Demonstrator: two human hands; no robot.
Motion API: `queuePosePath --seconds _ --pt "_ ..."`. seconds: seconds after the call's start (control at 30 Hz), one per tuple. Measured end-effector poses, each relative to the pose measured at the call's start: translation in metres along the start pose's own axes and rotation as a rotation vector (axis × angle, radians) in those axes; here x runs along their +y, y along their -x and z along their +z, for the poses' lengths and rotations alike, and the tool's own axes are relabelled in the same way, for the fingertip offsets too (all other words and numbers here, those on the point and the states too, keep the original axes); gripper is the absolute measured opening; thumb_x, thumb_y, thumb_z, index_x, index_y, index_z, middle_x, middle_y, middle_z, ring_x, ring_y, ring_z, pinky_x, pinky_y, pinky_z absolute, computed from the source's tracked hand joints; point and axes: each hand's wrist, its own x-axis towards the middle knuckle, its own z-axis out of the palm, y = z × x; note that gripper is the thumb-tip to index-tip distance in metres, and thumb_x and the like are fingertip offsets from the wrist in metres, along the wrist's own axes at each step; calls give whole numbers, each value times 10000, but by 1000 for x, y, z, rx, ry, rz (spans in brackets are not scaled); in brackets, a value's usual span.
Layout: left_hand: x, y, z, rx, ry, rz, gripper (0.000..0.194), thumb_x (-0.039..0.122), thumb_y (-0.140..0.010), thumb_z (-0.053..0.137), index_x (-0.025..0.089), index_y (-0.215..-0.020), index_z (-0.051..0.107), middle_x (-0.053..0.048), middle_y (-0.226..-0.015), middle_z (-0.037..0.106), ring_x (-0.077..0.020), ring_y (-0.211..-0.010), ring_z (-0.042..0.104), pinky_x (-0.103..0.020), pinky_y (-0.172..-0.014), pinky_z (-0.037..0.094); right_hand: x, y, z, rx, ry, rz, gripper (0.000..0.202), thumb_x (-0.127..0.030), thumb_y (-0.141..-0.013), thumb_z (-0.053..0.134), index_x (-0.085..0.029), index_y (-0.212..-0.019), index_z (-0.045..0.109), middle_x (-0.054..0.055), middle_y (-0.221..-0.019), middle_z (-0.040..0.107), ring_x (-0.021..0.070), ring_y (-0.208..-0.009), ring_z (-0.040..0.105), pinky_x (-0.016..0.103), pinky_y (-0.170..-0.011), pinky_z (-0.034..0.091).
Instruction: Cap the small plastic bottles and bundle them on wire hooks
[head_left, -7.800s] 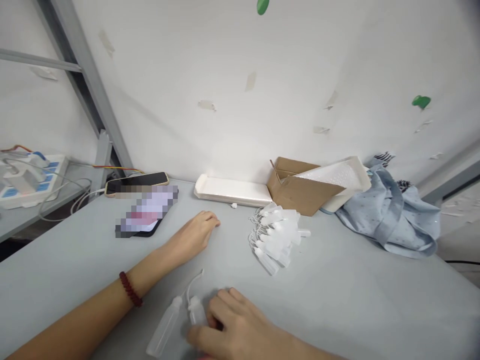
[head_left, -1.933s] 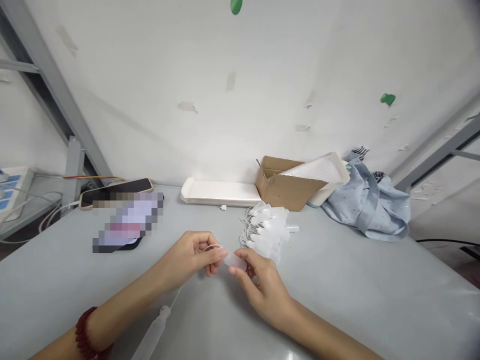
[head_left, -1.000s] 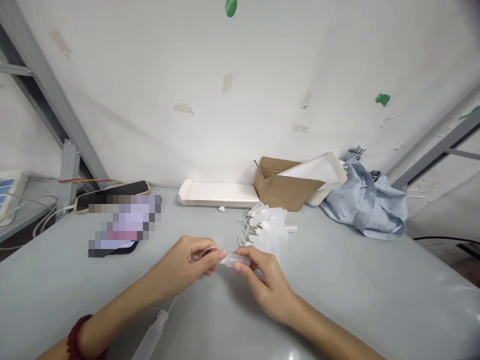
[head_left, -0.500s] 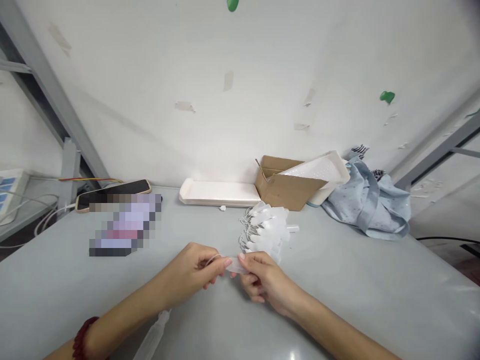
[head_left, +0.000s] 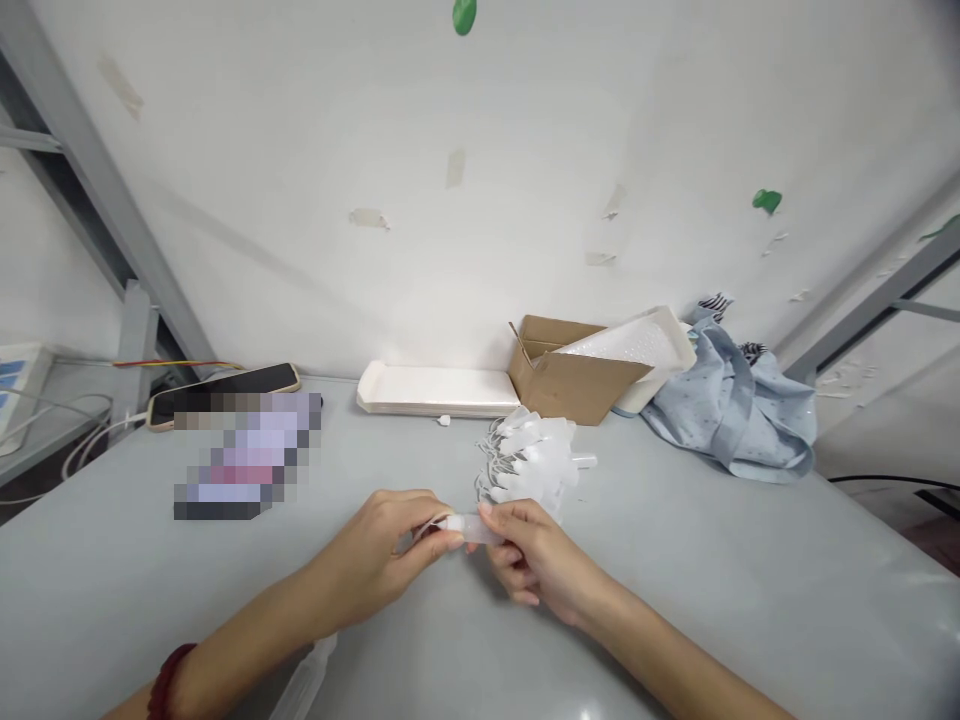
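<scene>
Plastic bottle [head_left: 480,529], small + translucent, is at lower centre of frame, held btwn both hands, roughly level, neck end to frame left. L hand [head_left: 397,545]: fingers [head_left: 444,543] pinched on the neck end, w/ thin strap [head_left: 421,528] looping inside the grip. R hand [head_left: 536,560]: fingers closed round the body end, thumb on top, rest curled under; far end's hidden. Can't tell how hard either is pressing.

Handling (a guess): v. light, prob thin soft plastic, so walls may dent if squeezed; looks smooth, could slip or roll btwn fingers. Neck prob stiffer than body. Strap looks thin + bendy, likely to twist or snag, prob the weakest bit. Best hold: body nr the middle w/ thumb + forefinger, light pressure; steady the neck from the sides, don't tug by the strap. Breakage unlikely if dropped.

Another bottle [head_left: 304,680] lies on the table [head_left: 660,570] at lower left of frame, partly hidden by L arm [head_left: 255,620]. Pile of similar bottles [head_left: 532,465] just right of centre, straps mostly to frame left, prob tangle-prone, so lift singly by the body. Cardboard box [head_left: 592,390] stands just behind the pile
</scene>
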Motion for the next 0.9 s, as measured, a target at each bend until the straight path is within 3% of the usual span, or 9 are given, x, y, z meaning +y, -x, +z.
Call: queuePosePath --seconds 0.17,0.33,0.43,0.57,0.73,0.8,0.9 --pt "2 -2 0 -23 68 -95 365 327 -930 354 174 -633 499 35 -600 495 -109 -568 455 -207 -526 321 -1 3 5 122 266 -248 474 -575 -840 468 -192 -584 355 -89 -476 282 40 -379 224 195 -354 199" --pt "4 -3 0 -44 107 -143 389 347 -921 359 178 -579 437 48 -557 457 -102 -536 433 -209 -526 323 5 3 3 188 574 -417 422 -492 -907 401 -164 -646 455 -56 -527 334 72 -476 308 225 -464 257" --pt "4 -3 2 -57 60 -116 377 326 -921 362 180 -579 423 49 -546 437 -101 -521 413 -214 -519 311 7 2 2 170 528 -355 432 -507 -900 406 -170 -632 432 -65 -509 320 66 -454 301 219 -444 248" --pt "0 0 5 -29 -27 -20 353 274 -929 343 182 -600 433 41 -569 438 -108 -528 417 -225 -530 311 2 2 3 97 228 -163 473 -573 -818 507 -196 -587 338 -100 -457 260 36 -372 205 190 -352 161" --pt "-6 3 11 -30 -47 94 195 143 -908 345 204 -875 527 21 -743 546 -119 -620 489 -219 -593 364 -5 4 1 -9 -35 58 434 -557 -825 508 -151 -671 528 -122 -435 216 23 -335 128 174 -311 107" --pt "-8 3 11 -34 -52 88 194 121 -901 341 211 -888 513 24 -751 555 -121 -620 500 -218 -591 374 -7 4 0 0 -57 42 428 -548 -831 505 -152 -670 522 -115 -448 242 23 -327 160 173 -306 144" --pt "-13 0 9 -26 -105 37 174 140 -904 351 207 -907 512 12 -769 581 -139 -648 535 -234 -611 407 -9 3 -3 126 82 -164 427 -529 -844 495 -180 -608 427 -91 -476 307 40 -346 259 190 -341 232"
